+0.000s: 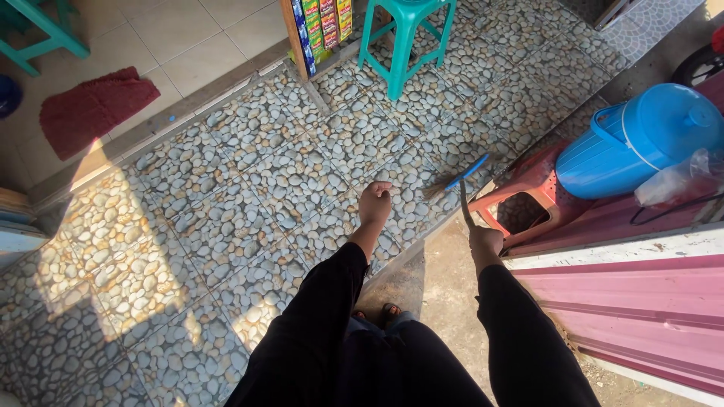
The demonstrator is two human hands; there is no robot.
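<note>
My right hand grips the thin dark handle of a broom. Its blue head and bristles rest on the pebble-patterned tile floor, just left of a red plastic stool. My left hand hangs in front of me in a loose fist, holding nothing that I can see. Both my arms are in black sleeves. My feet in sandals stand at the tile's edge.
A red plastic stool stands beside a pink wooden bench carrying a blue lidded bucket and a clear plastic bag. A teal stool, a rack of packets and a red doormat lie further off.
</note>
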